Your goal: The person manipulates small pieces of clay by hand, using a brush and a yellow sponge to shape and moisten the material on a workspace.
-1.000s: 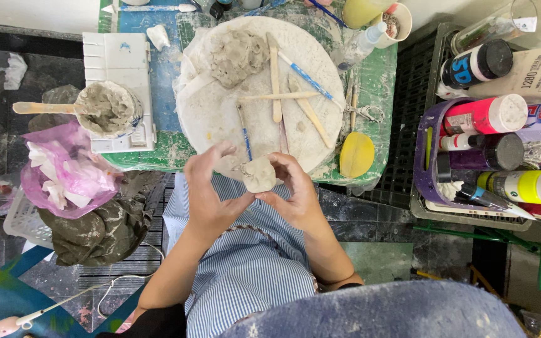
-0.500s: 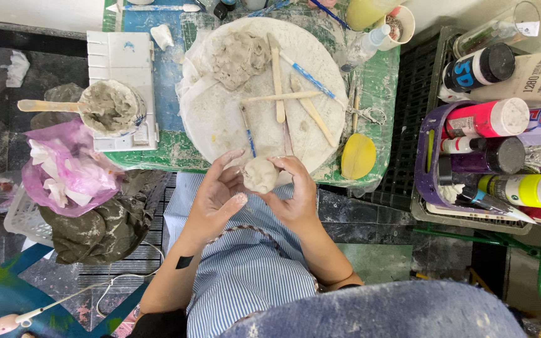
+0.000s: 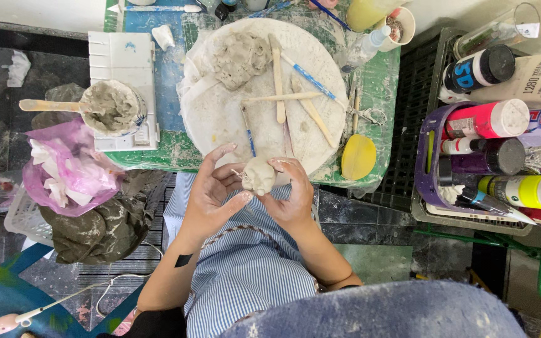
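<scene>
A small rounded lump of pale grey clay (image 3: 258, 175) sits between both of my hands, just below the front edge of the round white board (image 3: 220, 119). My left hand (image 3: 211, 197) cups it from the left with fingers spread. My right hand (image 3: 290, 194) grips it from the right, fingertips curled over its top. A bigger mass of grey clay (image 3: 240, 57) lies at the far side of the board, next to several wooden modelling sticks (image 3: 278, 81) and a blue-handled tool (image 3: 308, 76).
A cup of grey slip with a wooden stick (image 3: 113, 107) stands on a white palette at left. A pink plastic bag (image 3: 67, 169) and a dirty grey cloth (image 3: 104, 222) lie lower left. A yellow sponge (image 3: 358, 156) rests on the table edge. Paint bottles (image 3: 489, 119) fill baskets at right.
Both hands have stayed around the clay lump. The left hand's fingers have opened and shifted along its side, and the right fingers have curled further over the top.
</scene>
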